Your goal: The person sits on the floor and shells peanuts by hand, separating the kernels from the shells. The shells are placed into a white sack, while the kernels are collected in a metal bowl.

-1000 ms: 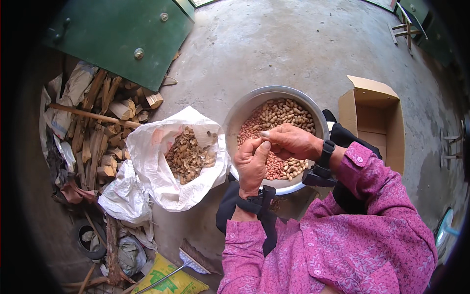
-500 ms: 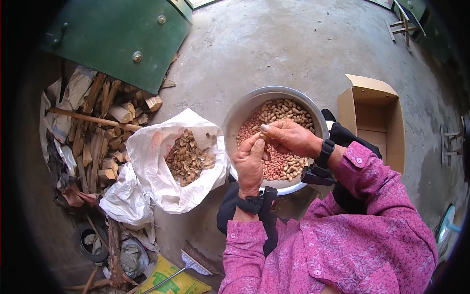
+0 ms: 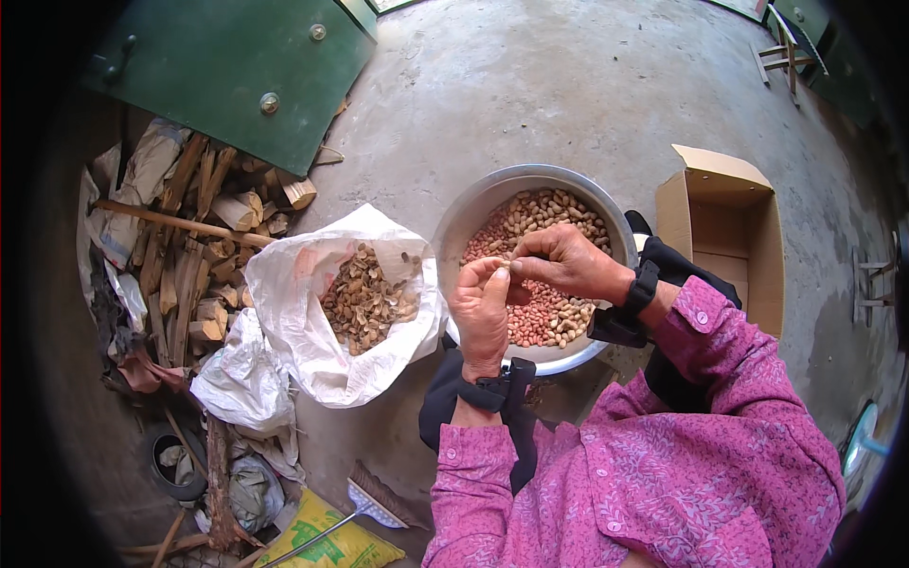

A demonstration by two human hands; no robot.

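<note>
A wide metal basin (image 3: 464,201) holds unshelled peanuts (image 3: 561,210) on its far side and pink shelled peanut kernels (image 3: 536,312) nearer me. Above it my left hand (image 3: 483,312) and my right hand (image 3: 568,260) meet, thumbs and fingertips pinched together. Between the fingertips is a small pale peanut (image 3: 509,266), mostly covered by them. Both hands are closed on it. Just left of the basin, an open white woven sack (image 3: 284,284) contains broken peanut shells (image 3: 365,298).
Split firewood (image 3: 185,270) lies piled on the left below a green metal door (image 3: 237,85). An open cardboard box (image 3: 674,213) stands right of the basin. A broom (image 3: 379,502) and a yellow bag (image 3: 327,535) lie at the lower left.
My right thumb has drawn back from over the left fingertips, and the right fingers now pinch closer to the peanut. The hands stay above the basin.
</note>
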